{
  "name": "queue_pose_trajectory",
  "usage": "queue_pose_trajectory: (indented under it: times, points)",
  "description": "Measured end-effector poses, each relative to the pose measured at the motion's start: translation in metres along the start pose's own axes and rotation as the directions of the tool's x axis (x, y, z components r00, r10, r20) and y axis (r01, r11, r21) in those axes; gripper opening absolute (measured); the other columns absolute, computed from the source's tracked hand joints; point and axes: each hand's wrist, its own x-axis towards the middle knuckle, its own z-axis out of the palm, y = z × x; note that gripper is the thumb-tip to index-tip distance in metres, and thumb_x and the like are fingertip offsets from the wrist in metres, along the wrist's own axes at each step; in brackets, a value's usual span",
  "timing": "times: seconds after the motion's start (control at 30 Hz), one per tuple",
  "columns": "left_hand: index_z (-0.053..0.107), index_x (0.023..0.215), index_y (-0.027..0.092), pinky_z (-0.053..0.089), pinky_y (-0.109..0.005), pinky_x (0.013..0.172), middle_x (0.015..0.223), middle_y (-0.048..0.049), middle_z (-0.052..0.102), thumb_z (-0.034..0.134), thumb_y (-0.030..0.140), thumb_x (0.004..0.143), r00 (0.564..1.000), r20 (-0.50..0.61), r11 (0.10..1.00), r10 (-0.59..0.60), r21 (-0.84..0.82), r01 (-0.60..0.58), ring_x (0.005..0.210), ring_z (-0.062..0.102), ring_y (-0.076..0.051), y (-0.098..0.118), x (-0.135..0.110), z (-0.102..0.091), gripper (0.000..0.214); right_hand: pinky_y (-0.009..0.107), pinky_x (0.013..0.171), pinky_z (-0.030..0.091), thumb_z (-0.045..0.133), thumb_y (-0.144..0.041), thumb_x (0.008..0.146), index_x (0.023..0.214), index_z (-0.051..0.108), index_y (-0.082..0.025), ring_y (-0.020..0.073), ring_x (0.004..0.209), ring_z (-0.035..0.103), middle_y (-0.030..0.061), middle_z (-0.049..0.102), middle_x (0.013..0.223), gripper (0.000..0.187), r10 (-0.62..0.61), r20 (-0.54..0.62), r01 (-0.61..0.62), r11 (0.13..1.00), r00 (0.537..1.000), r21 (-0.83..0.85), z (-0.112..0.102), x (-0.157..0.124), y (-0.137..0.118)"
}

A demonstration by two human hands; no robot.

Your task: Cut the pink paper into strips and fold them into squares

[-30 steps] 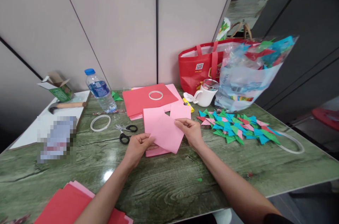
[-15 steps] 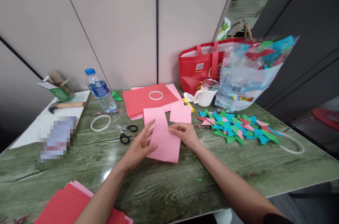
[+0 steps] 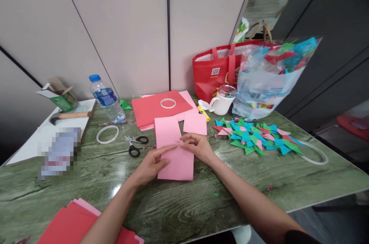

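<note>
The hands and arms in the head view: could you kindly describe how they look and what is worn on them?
The left hand and right hand are bare, with no gloves, rings or watch visible. Both forearms are uncovered; a dark sleeve edge shows by the right elbow.

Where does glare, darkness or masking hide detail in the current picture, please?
Head view: bright glare spots the green table beside the left forearm; head view: mosaic blocks mask an item at left; head view: part of the left edge is nearly black.
</note>
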Motion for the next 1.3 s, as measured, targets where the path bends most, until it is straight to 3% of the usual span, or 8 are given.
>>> queue_pose_trajectory:
  times: [0.1,0.2,0.3,0.4,0.53,0.7,0.93,1.3]
  points:
    - [0.056,0.116,0.02,0.026,-0.036,0.102,0.129,-0.008,0.049,0.06,0.029,0.074,1.0,-0.023,1.0,0.005,-0.021,-0.005,0.121,0.04,-0.024,-0.003,0.001,0.0,0.044,0.021,0.047,0.04,0.069,-0.034,0.062,0.082,0.065,-0.017,0.01,0.049,0.054,-0.0018,0.063,0.057,0.027,-0.013,0.008,0.013,1.0,1.0,0.004,-0.001,0.001,-0.001]
    - [0.055,0.118,0.021,0.03,-0.036,0.1,0.132,-0.0074,0.046,0.061,0.03,0.074,0.997,-0.077,0.997,0.006,-0.07,-0.011,0.121,0.04,-0.025,-0.006,0.002,-0.001,0.045,0.022,0.05,0.043,0.067,-0.034,0.064,0.099,0.06,-0.021,0.0123,0.057,0.058,-0.0004,0.066,0.07,0.038,-0.028,0.023,0.027,0.999,0.999,0.037,-0.001,0.0,-0.001]
    - [0.054,0.119,0.023,0.034,-0.035,0.098,0.135,-0.0062,0.041,0.062,0.028,0.074,0.983,-0.18,0.991,0.025,-0.121,-0.047,0.121,0.04,-0.026,-0.008,0.003,-0.003,0.046,0.025,0.059,0.048,0.071,-0.03,0.06,0.116,0.047,-0.024,0.0158,0.069,0.062,0.001,0.066,0.083,0.061,0.0,0.138,-0.022,0.987,0.99,0.157,0.001,-0.003,-0.002]
    - [0.052,0.12,0.022,0.036,-0.036,0.097,0.135,-0.0074,0.041,0.064,0.028,0.072,0.95,-0.31,0.984,0.047,-0.149,-0.097,0.12,0.041,-0.027,-0.01,0.004,-0.005,0.05,0.03,0.068,0.05,0.075,-0.024,0.054,0.119,0.042,-0.023,0.0189,0.081,0.062,0.0041,0.065,0.096,0.073,0.04,0.244,-0.091,0.976,0.969,0.2,0.007,-0.007,-0.004]
    - [0.049,0.124,0.02,0.034,-0.037,0.098,0.135,-0.0093,0.042,0.063,0.029,0.072,0.921,-0.381,0.988,0.083,-0.086,-0.125,0.121,0.04,-0.027,-0.013,0.005,-0.007,0.054,0.03,0.069,0.05,0.076,-0.021,0.05,0.106,0.052,-0.018,0.0191,0.083,0.06,0.0051,0.063,0.098,0.062,0.079,0.246,-0.117,0.983,0.966,0.145,0.016,-0.013,-0.005]
    - [0.048,0.124,0.021,0.029,-0.04,0.101,0.138,-0.0092,0.037,0.06,0.029,0.075,0.912,-0.371,0.985,0.175,0.065,-0.163,0.123,0.037,-0.027,-0.018,0.005,-0.008,0.051,0.031,0.056,0.052,0.076,-0.024,0.051,0.092,0.057,-0.013,0.0144,0.056,0.059,-0.0004,0.064,0.069,0.046,0.257,0.228,-0.302,0.933,0.939,0.194,0.021,-0.015,-0.004]
    - [0.047,0.125,0.02,0.027,-0.04,0.102,0.138,-0.0093,0.037,0.057,0.029,0.077,0.896,-0.382,0.974,0.225,0.117,-0.195,0.124,0.035,-0.026,-0.017,0.006,-0.005,0.05,0.03,0.057,0.052,0.079,-0.026,0.045,0.074,0.061,-0.011,0.0143,0.051,0.06,-0.0008,0.064,0.056,0.037,0.343,0.206,-0.383,0.9,0.917,0.208,0.02,-0.013,-0.002]
    - [0.044,0.127,0.022,0.028,-0.037,0.102,0.139,-0.0072,0.036,0.058,0.028,0.077,0.877,-0.426,0.975,0.221,0.111,-0.191,0.125,0.034,-0.025,-0.02,0.006,-0.012,0.052,0.025,0.054,0.052,0.08,-0.025,0.045,0.071,0.062,-0.012,0.0113,0.051,0.06,-0.0009,0.066,0.059,0.034,0.297,0.134,-0.324,0.902,0.945,0.286,0.013,-0.007,0.007]
